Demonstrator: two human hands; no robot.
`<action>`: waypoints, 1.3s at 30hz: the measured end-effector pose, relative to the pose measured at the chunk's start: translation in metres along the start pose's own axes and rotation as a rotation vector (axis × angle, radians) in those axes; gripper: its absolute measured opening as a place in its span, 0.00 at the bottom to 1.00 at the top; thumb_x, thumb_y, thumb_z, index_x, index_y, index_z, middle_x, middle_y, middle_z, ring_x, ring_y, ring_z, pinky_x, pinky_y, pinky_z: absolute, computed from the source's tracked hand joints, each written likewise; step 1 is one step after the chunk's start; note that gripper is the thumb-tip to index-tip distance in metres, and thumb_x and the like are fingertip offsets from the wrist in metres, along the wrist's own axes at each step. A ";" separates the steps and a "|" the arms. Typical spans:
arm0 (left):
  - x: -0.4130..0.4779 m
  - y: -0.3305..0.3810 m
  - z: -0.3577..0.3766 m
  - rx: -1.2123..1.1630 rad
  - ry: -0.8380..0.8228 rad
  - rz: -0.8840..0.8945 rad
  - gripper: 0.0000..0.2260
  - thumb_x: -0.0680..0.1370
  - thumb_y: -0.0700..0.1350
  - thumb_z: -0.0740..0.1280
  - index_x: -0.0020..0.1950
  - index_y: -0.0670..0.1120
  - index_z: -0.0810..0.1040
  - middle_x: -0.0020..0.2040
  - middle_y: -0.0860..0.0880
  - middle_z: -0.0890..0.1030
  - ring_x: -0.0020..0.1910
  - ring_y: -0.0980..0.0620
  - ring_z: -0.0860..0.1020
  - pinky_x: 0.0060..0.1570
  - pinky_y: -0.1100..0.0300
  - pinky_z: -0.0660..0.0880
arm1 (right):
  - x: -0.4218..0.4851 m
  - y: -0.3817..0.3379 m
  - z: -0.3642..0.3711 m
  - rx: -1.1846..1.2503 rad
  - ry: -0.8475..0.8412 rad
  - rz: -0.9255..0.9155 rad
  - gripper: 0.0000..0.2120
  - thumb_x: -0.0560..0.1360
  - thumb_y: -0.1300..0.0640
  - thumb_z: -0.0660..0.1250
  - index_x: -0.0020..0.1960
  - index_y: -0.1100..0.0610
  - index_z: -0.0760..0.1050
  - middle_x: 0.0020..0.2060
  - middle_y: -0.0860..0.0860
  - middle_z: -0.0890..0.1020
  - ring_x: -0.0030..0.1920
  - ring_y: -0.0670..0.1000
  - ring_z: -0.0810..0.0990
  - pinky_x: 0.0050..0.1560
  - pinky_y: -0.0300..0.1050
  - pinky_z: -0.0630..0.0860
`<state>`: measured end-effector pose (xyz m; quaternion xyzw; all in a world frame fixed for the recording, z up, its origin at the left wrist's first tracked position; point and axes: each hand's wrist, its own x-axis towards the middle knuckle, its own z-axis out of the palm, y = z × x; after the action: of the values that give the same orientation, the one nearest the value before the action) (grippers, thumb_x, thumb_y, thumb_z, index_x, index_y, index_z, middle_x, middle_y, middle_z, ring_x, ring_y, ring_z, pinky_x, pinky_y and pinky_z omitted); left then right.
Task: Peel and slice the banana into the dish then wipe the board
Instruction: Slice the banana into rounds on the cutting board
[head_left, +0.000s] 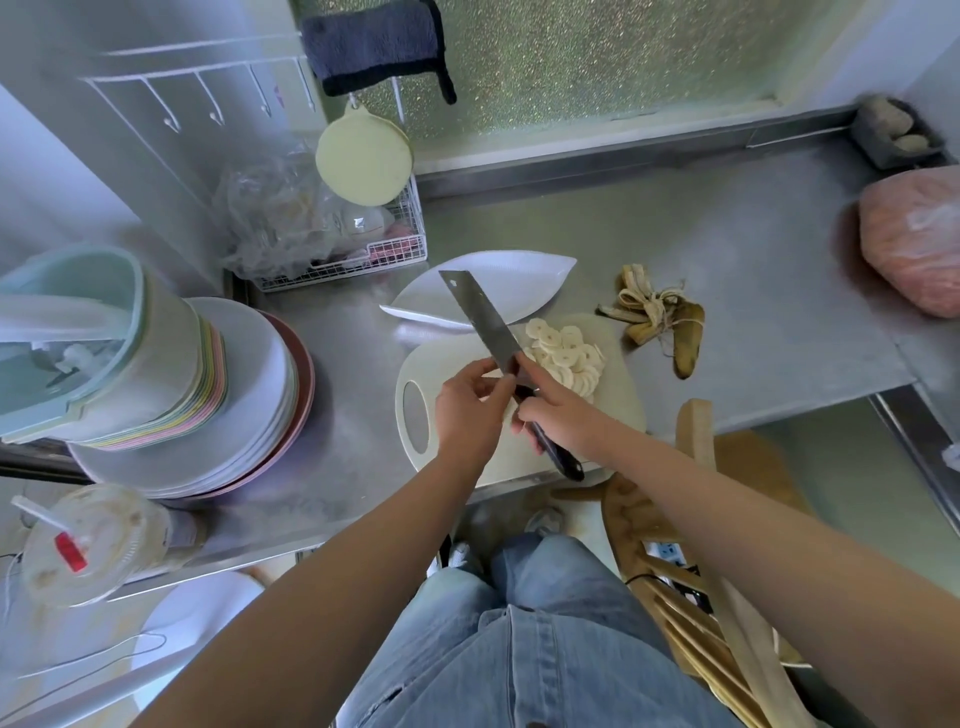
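Note:
A pale cutting board lies on the steel counter with a pile of banana slices on its far right part. My right hand grips the dark handle of a cleaver, whose blade points up and away over the board's far edge. My left hand pinches at the blade near the handle, fingers touching the metal. A white leaf-shaped dish sits just beyond the board, with no slices in it. The banana peel lies to the right on the counter.
A stack of plates topped by a pastel container stands at the left. A wire basket with bags sits behind the dish. A pink bag rests far right. A wooden chair stands by my right leg; a lidded cup sits near left.

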<state>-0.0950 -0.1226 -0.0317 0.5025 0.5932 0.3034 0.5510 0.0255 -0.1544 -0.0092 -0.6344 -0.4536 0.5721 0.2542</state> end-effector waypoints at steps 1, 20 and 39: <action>0.001 0.001 0.001 0.019 -0.015 0.017 0.11 0.77 0.50 0.68 0.58 0.51 0.82 0.43 0.53 0.85 0.46 0.55 0.82 0.48 0.60 0.77 | -0.001 0.001 -0.003 -0.008 0.043 0.019 0.28 0.77 0.62 0.55 0.73 0.43 0.56 0.33 0.54 0.74 0.27 0.46 0.71 0.29 0.37 0.70; 0.010 -0.058 -0.017 0.916 -0.060 0.073 0.18 0.74 0.55 0.70 0.61 0.53 0.75 0.57 0.52 0.78 0.61 0.50 0.71 0.54 0.53 0.74 | -0.003 0.060 0.001 -0.572 0.182 0.062 0.12 0.77 0.53 0.59 0.38 0.58 0.68 0.30 0.56 0.77 0.31 0.54 0.74 0.32 0.48 0.67; 0.017 -0.057 -0.010 0.669 0.032 0.035 0.16 0.73 0.56 0.71 0.58 0.53 0.80 0.52 0.54 0.79 0.52 0.53 0.77 0.44 0.60 0.73 | 0.004 0.062 -0.001 -0.829 0.235 -0.078 0.14 0.79 0.53 0.58 0.37 0.57 0.64 0.31 0.52 0.69 0.34 0.54 0.69 0.34 0.45 0.61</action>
<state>-0.1178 -0.1231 -0.0876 0.6606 0.6599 0.1093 0.3409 0.0438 -0.1790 -0.0627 -0.7260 -0.6367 0.2552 0.0493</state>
